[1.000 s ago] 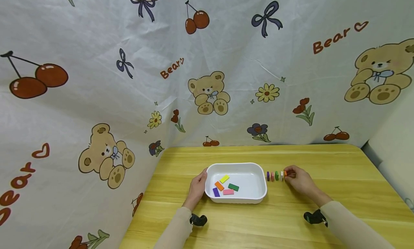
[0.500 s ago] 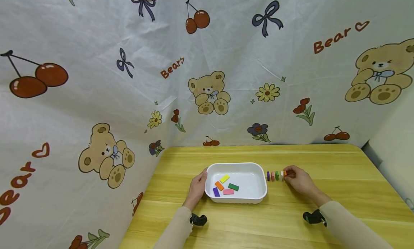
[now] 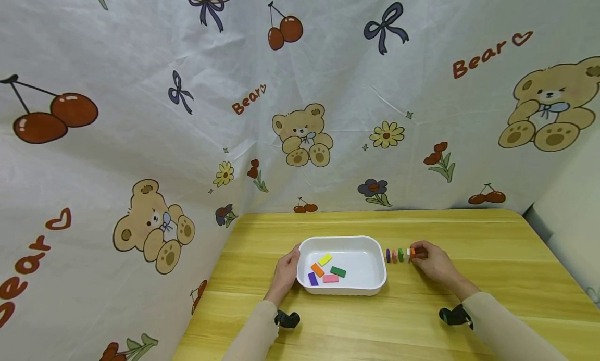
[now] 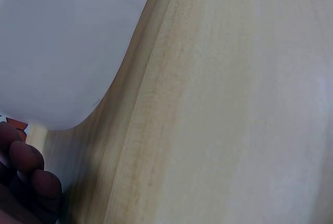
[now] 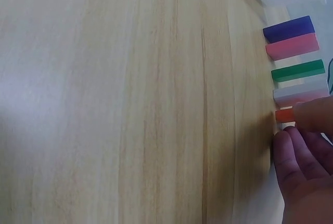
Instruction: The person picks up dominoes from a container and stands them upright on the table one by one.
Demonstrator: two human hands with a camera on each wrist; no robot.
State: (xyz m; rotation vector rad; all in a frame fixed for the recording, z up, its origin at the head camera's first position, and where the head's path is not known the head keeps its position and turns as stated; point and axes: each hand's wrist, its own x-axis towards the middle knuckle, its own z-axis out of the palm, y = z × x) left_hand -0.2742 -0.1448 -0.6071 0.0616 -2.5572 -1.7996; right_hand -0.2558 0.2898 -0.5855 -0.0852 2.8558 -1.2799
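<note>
My left hand [image 3: 284, 273] grips the left end of a white plastic tray [image 3: 365, 277], its thumb up at the rim. In the left wrist view its curled fingers [image 4: 47, 183] show by the tray's corner. To the tray's right, my right hand [image 3: 436, 262] pinches an orange domino block [image 5: 284, 115] between thumb and fingers, right beside a white block [image 5: 299, 94]. Beyond that, a green block [image 5: 298, 71], a pink block [image 5: 292, 47] and a purple block [image 5: 289, 28] stand on edge in a row leading to the tray.
Inside the tray lie loose blocks: yellow [image 3: 325, 259], orange [image 3: 317, 270], purple [image 3: 313, 278], pink [image 3: 330, 278] and green [image 3: 338, 271]. The wooden table [image 3: 365, 330] meets a bear-printed cloth [image 3: 337, 90] behind and to the left.
</note>
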